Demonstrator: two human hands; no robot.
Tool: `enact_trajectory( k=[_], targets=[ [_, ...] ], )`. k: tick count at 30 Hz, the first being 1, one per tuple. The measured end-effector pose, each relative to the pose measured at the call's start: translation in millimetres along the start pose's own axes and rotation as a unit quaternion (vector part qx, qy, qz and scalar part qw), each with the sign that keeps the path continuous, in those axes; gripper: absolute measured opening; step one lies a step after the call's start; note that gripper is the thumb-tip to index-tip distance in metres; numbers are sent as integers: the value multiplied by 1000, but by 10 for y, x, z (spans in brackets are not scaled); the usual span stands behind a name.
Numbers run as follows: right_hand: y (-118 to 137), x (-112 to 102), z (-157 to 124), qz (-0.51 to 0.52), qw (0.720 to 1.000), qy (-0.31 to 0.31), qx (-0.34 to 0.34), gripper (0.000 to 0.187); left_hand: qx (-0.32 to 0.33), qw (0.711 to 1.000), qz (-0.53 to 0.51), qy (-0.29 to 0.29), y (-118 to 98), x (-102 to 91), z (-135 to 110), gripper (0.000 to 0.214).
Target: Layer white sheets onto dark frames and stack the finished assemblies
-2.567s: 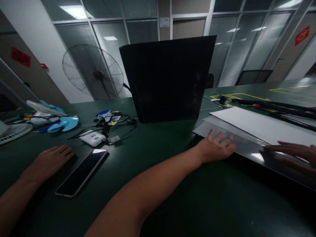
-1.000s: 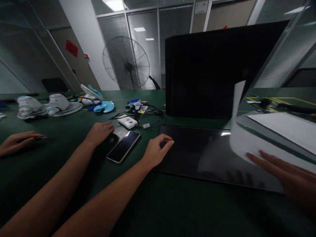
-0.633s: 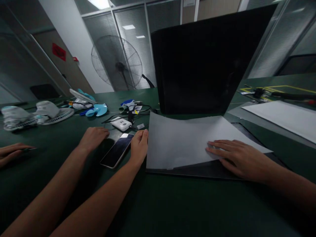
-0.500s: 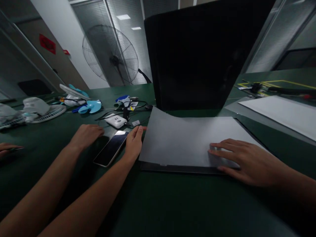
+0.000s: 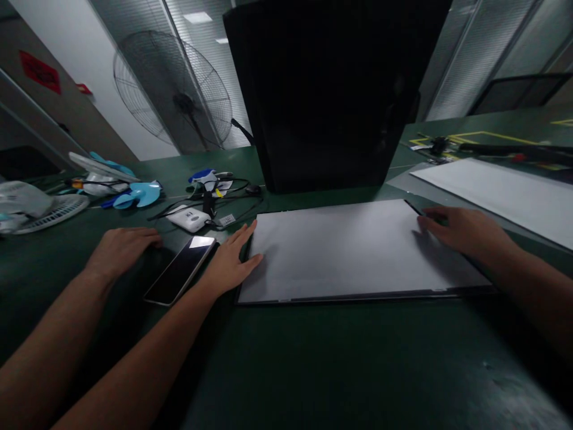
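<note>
A thin white sheet point(image 5: 335, 251) lies flat in a shallow black-edged panel point(image 5: 358, 296) on the green table. My left hand point(image 5: 230, 263) is open at the panel's left side, its fingers spread and the thumb over the sheet's edge. At the upper right edge, my right hand point(image 5: 465, 230) has thumb and forefinger close together on the sheet's border; its other fingers are partly hidden. Left of my left forearm, a smartphone point(image 5: 181, 272) rests on the table. Another person's hand point(image 5: 123, 251) lies beyond the phone.
A large black screen point(image 5: 335, 101) stands behind the panel. A white device point(image 5: 188, 218) with cables sits at the left, near blue fan blades point(image 5: 138, 195) and white fan parts point(image 5: 54, 212). At the right lies a large white board point(image 5: 501, 191).
The sheet's raised left side has come down flat, and its front edge now reaches the panel's front border. My left hand has opened; my right hand has moved to the far right edge.
</note>
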State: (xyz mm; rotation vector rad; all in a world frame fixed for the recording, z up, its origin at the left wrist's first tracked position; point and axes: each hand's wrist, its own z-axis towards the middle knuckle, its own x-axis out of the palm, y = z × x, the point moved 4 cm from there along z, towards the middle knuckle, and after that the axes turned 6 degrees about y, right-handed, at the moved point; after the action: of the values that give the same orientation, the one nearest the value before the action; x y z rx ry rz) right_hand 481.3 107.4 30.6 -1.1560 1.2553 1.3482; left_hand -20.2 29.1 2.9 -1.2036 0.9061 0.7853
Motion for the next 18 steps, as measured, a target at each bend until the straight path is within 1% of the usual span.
enact_trajectory(
  k=[2,4,7,9,11,13,14,16,18],
  targets=[
    [-70,12,14,3,1000,7,20,84,-4,999,22,30,-18,16,0,68],
    [-94,55,31,7,1000,3,29,76,-10,998,40,57,-42,20,-9,56],
    [-99,169,81,15,999,-7,37,67,-20,995,49,81,-71,11,-24,55],
    [-84,253,125,28,999,-5,19,63,-28,995,52,86,-71,9,-28,56],
    [-56,319,169,44,999,8,-27,57,-34,994,59,85,-58,15,-27,55],
    [-64,348,214,53,996,20,-63,53,-37,994,64,79,-48,22,-27,55],
    [-100,347,240,52,996,22,-65,52,-37,994,66,77,-46,25,-28,54],
    [-253,321,300,41,999,12,-34,53,-35,994,70,73,-55,26,-35,54],
    [-490,284,362,21,999,-16,23,56,-35,994,72,71,-70,24,-44,56]
  ],
)
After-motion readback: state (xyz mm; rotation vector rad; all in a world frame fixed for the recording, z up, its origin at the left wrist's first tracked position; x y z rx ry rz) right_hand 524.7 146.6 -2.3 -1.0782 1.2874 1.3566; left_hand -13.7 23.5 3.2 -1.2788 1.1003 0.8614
